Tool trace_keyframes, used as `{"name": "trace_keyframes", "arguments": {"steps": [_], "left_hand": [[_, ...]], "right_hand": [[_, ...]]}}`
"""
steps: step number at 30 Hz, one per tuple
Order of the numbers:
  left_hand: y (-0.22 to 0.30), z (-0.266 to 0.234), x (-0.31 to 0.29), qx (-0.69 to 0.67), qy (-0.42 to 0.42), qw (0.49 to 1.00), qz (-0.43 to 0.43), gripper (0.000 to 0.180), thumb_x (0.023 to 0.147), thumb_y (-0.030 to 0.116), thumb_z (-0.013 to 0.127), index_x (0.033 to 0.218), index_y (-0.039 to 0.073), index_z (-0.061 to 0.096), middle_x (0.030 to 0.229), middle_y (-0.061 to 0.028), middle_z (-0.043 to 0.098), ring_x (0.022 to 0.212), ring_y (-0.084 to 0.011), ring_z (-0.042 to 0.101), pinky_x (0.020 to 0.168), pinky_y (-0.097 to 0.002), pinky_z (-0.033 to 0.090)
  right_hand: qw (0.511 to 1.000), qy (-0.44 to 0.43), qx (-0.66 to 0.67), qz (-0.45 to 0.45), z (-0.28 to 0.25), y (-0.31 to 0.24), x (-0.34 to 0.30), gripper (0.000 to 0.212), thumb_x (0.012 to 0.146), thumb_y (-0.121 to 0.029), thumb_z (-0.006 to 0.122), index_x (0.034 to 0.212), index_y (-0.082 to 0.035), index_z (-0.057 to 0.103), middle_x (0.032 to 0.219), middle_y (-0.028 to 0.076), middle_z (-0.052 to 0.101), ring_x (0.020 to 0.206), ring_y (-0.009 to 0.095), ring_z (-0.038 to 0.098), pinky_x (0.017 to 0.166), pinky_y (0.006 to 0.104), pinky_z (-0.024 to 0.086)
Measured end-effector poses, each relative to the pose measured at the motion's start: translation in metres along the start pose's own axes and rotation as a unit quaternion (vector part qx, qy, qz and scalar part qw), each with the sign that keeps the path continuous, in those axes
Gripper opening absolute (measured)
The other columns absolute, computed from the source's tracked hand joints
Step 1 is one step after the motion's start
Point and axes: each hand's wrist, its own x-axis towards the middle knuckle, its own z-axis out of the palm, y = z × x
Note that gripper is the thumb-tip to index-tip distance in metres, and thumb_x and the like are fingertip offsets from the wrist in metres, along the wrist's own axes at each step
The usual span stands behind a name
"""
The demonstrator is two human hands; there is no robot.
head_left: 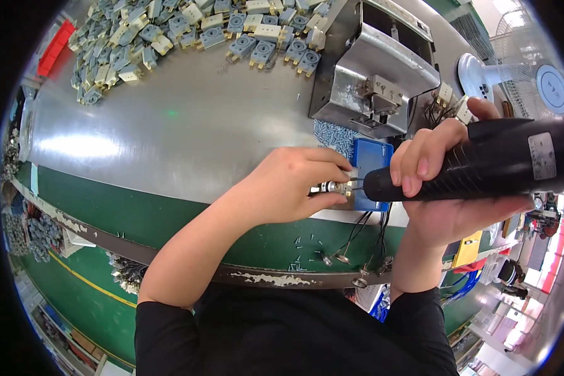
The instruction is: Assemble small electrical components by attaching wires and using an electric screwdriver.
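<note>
My left hand pinches a small thermostat-like part of shiny metal with a cream block at its right end. The fingers hide much of this part. My right hand is wrapped round a black electric screwdriver, held level and pointing left. Its narrow tip meets the cream end of the part, or comes very near it; which one I cannot tell. Just under and behind the tip lies a blue tray, beside a heap of small silvery screws.
A metal screw-feeder-like machine stands behind the tray. Many grey and cream blocks are piled at the back left, near a red bin. Loose screws and wires with metal discs lie by the near edge. A white reel stands right.
</note>
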Motion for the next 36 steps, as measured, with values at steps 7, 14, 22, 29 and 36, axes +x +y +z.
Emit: {"name": "trace_keyframes", "arguments": {"steps": [7, 14, 22, 29, 36], "left_hand": [[0.0, 0.002, -0.003, 0.006, 0.011, 1.0, 0.006, 0.027, 0.078, 0.01, 0.088, 0.102, 0.002, 0.077, 0.115, -0.012, 0.077, 0.098, -0.0322, 0.076, 0.085, -0.0398, 0.062], [-0.001, 0.003, -0.004, 0.016, 0.011, 1.0, 0.009, 0.027, 0.079, 0.012, 0.088, 0.102, 0.002, 0.078, 0.115, -0.0114, 0.077, 0.098, -0.0317, 0.076, 0.085, -0.0395, 0.062], [-0.003, 0.003, -0.005, 0.02, 0.01, 1.0, -0.007, 0.024, 0.085, 0.024, 0.083, 0.102, 0.007, 0.079, 0.116, -0.0063, 0.076, 0.099, -0.0289, 0.074, 0.085, -0.0396, 0.06], [-0.004, 0.004, -0.005, 0.02, 0.021, 1.0, 0.01, 0.027, 0.079, 0.016, 0.089, 0.101, 0.004, 0.079, 0.114, -0.0103, 0.077, 0.096, -0.0315, 0.076, 0.082, -0.0389, 0.062], [-0.007, 0.004, -0.005, 0.019, 0.022, 0.999, 0.015, 0.029, 0.079, 0.018, 0.089, 0.103, 0.005, 0.079, 0.113, -0.0093, 0.077, 0.096, -0.0305, 0.075, 0.082, -0.039, 0.061]], "right_hand": [[1.0, -0.003, 0.005, -0.026, -0.005, 0.012, -0.01, 0.116, 0.083, -0.096, 0.047, 0.153, -0.004, 0.036, 0.077, 0.007, 0.054, 0.056, 0.017, 0.055, 0.054, 0.0352, 0.047], [0.999, 0.0, -0.002, -0.037, -0.001, 0.017, -0.015, 0.116, 0.082, -0.097, 0.045, 0.151, -0.004, 0.037, 0.077, 0.007, 0.055, 0.056, 0.016, 0.055, 0.054, 0.0341, 0.047], [0.999, -0.02, -0.016, -0.039, 0.0, 0.017, -0.013, 0.117, 0.081, -0.098, 0.046, 0.15, -0.004, 0.037, 0.077, 0.006, 0.055, 0.055, 0.017, 0.054, 0.053, 0.0337, 0.047], [0.998, -0.035, -0.011, -0.057, 0.003, 0.016, -0.015, 0.115, 0.083, -0.095, 0.05, 0.152, -0.004, 0.035, 0.077, 0.006, 0.056, 0.053, 0.016, 0.055, 0.051, 0.0328, 0.048], [0.994, -0.053, -0.03, -0.089, 0.0, 0.016, -0.019, 0.114, 0.085, -0.092, 0.052, 0.154, -0.003, 0.032, 0.077, 0.005, 0.055, 0.053, 0.016, 0.055, 0.05, 0.0333, 0.048]]}}
